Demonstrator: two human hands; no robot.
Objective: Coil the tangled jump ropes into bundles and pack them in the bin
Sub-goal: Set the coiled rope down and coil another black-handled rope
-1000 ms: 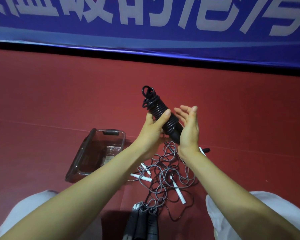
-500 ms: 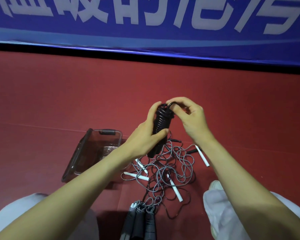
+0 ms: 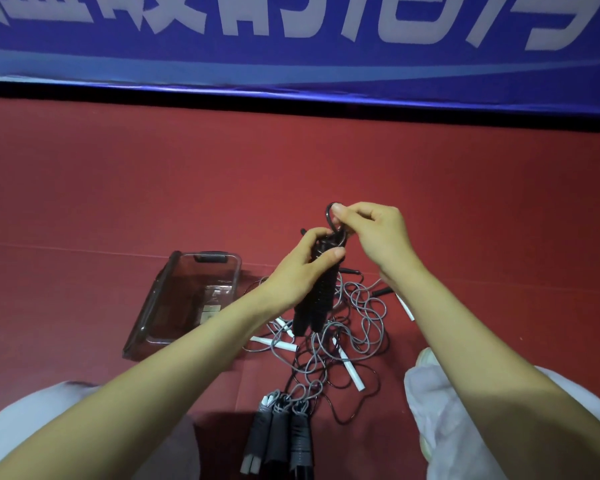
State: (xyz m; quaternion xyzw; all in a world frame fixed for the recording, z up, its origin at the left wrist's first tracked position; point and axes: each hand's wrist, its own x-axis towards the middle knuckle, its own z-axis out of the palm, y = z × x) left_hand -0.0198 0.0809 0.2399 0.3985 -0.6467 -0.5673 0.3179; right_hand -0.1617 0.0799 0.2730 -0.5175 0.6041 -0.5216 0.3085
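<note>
A black jump rope bundle, its cord wound tightly around its two handles, hangs upright above the floor. My left hand grips its upper half. My right hand pinches the loose black cord loop sticking out of the bundle's top. Below lies a tangle of grey ropes with white handles on the red floor. A clear plastic bin sits open to the left of the tangle.
Several wound rope bundles in grey and black lie side by side near my knees. My legs in light trousers flank the pile. A blue banner runs along the far edge of the red floor.
The bundle swung from a tilt to upright and sank lower. My right hand went from flat against it to pinching the cord loop at its top and lifting that loop.
</note>
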